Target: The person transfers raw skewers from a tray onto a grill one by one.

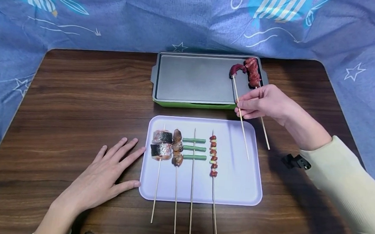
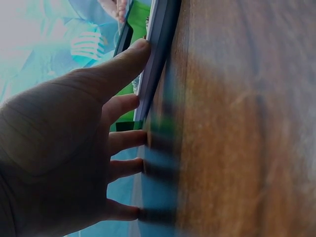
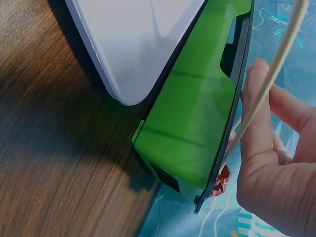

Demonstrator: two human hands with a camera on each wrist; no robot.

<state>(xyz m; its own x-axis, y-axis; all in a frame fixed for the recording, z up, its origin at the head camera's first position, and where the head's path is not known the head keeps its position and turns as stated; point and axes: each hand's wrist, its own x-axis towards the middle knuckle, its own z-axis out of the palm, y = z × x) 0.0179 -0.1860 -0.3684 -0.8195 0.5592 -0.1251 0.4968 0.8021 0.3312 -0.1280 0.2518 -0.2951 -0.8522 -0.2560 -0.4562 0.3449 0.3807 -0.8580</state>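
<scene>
My left hand [image 1: 116,170] lies flat on the wooden table [image 1: 77,98], fingers spread, with thumb and forefinger touching the left edge of a lilac tray [image 1: 238,182]. In the left wrist view the thumb [image 2: 123,61] presses against the tray's rim [image 2: 159,54]. My right hand [image 1: 244,107] pinches the stick of a skewer [image 1: 241,117] whose dark red meat piece [image 1: 237,68] sits over the right end of a grill pan [image 1: 193,77]. A second red meat skewer [image 1: 252,72] lies on the pan beside it. In the right wrist view the stick [image 3: 276,64] runs past my right hand's fingers [image 3: 259,123].
On the tray lie several skewers: fish [image 1: 161,146], brown pieces [image 1: 176,152], green beans [image 1: 194,148] and small red and green bits [image 1: 213,157]. The pan has a green base [image 3: 197,113]. A black clip [image 1: 297,161] sits by my right sleeve. Blue cloth surrounds the table.
</scene>
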